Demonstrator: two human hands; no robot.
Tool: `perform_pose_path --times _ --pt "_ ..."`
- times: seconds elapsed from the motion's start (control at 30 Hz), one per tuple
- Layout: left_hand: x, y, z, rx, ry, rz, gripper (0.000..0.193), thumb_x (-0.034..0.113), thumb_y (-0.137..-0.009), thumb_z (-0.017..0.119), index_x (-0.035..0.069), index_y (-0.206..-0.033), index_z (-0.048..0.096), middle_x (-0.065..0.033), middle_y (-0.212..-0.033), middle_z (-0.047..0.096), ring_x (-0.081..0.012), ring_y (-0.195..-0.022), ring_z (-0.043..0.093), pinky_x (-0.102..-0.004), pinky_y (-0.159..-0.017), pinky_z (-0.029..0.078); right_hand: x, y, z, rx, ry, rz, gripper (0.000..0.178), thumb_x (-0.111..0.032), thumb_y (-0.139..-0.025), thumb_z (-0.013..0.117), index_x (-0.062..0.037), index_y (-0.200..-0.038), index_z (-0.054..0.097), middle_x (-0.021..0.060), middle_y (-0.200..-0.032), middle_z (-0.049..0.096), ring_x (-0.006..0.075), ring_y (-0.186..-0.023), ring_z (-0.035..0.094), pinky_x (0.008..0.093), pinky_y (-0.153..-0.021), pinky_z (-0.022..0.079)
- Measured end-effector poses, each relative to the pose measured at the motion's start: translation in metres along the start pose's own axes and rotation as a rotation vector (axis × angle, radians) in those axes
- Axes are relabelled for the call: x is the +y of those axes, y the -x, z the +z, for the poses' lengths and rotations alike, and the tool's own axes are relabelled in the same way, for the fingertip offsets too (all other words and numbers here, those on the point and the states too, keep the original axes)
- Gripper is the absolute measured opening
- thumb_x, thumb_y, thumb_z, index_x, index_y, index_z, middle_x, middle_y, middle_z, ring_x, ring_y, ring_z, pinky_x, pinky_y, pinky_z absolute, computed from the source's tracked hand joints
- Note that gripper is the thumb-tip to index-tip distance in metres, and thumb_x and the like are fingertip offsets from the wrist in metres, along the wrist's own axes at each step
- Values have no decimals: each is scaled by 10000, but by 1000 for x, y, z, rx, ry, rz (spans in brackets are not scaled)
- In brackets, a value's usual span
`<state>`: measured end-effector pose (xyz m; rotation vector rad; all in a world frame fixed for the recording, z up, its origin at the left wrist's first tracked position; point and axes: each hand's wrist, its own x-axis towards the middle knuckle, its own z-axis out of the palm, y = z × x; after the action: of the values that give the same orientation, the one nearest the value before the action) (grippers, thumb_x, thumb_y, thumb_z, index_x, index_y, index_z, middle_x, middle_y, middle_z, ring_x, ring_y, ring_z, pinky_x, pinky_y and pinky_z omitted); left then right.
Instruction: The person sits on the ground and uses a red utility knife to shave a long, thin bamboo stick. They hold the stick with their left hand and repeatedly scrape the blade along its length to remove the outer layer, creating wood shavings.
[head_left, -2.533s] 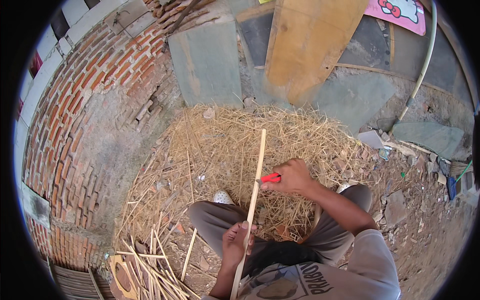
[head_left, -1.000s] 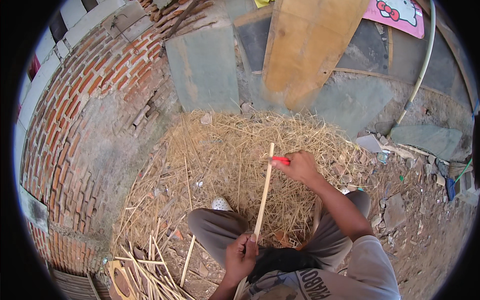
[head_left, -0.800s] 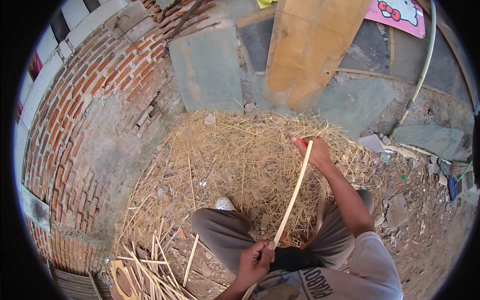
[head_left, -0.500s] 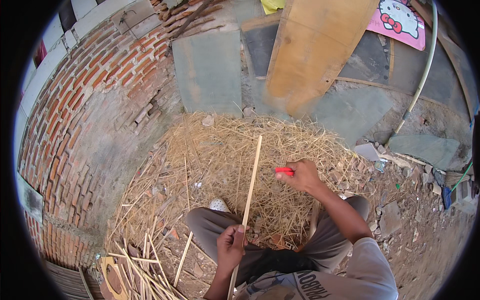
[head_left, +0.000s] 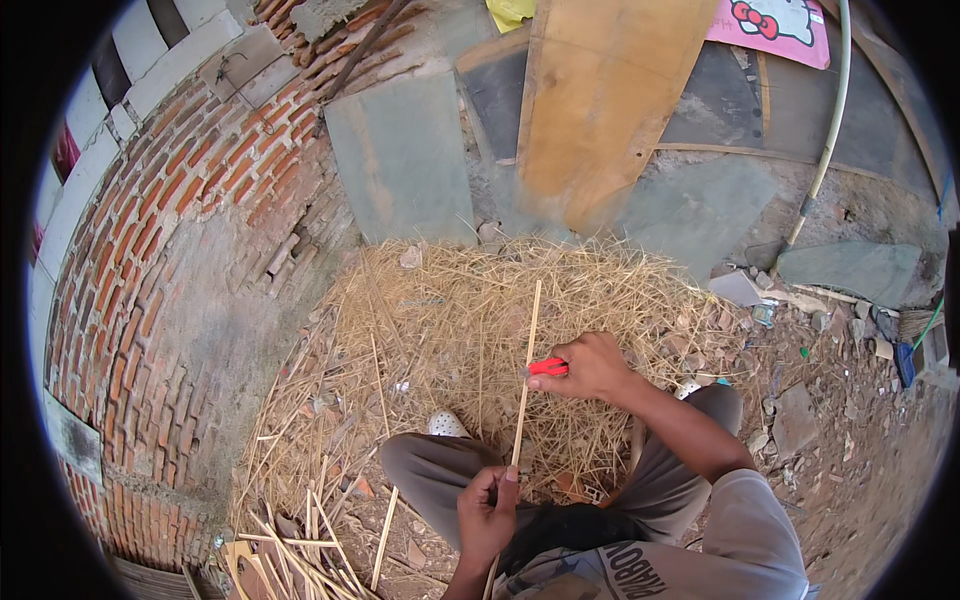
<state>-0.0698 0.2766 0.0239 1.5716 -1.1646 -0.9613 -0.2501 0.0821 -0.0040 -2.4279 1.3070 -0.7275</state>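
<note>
My left hand (head_left: 487, 508) is closed around the lower part of a thin, pale bamboo strip (head_left: 530, 325), thumb on top. The strip stands out ahead of me, leaning slightly right, its far end over the straw-like shavings. In my right hand (head_left: 590, 365) is a small red-handled cutter (head_left: 548, 367), gripped with the thumb along it. Its tip meets the strip around mid-length; the blade itself is too small to make out. Both hands are above my crossed legs.
Dry shavings (head_left: 440, 320) cover the ground ahead. More bamboo strips (head_left: 290, 555) lie at lower left. A brick wall (head_left: 150, 290) rises on the left, with boards (head_left: 610, 110) leaning at the back. Rubble and a tile piece (head_left: 795, 418) lie on the right.
My right hand has moved left and slightly down, bringing the cutter from beside the bamboo strip onto it. My left hand keeps its hold. The view has shifted slightly.
</note>
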Motion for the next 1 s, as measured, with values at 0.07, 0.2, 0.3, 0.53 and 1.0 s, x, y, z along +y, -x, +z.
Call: perform_pose_path --times 0.07,0.2,0.3,0.53,1.0 --pt "0 1 2 -3 -40 21 162 133 -949 589 -6 -884 640 37 -627 541 -13 -569 442 -194 -506 352 4 0 1 29 23 -7 671 -752 -732 572 -98 -609 656 108 -479 554 313 -481 593 416 -518 472" --pt "-1 11 5 -45 -153 69 148 125 -940 600 -7 -893 647 30 -612 544 -13 -562 463 -191 -505 361 30 -17 -9 87 6 189 739 -789 -738 517 -77 -610 665 114 -472 556 302 -504 615 408 -529 490" --pt "-10 15 3 -22 -216 94 151 141 -920 622 -5 -894 654 -19 -589 562 -49 -530 481 -228 -501 394 45 -22 -9 17 -44 314 724 -784 -738 531 -83 -605 653 103 -472 541 290 -488 599 419 -517 478" --pt "-2 11 -6 107 -408 235 171 172 -902 626 7 -896 668 -140 -629 609 -194 -512 593 -310 -502 450 -1 2 12 -8 88 -89 762 -844 -710 480 -109 -616 657 92 -504 580 280 -501 614 426 -503 474" --pt "-10 32 -2 -51 -403 193 156 155 -896 620 16 -927 684 -138 -656 626 -253 -558 623 -331 -531 471 103 -38 -1 39 39 571 843 -868 -747 375 -88 -595 656 94 -513 579 261 -549 634 423 -534 487"
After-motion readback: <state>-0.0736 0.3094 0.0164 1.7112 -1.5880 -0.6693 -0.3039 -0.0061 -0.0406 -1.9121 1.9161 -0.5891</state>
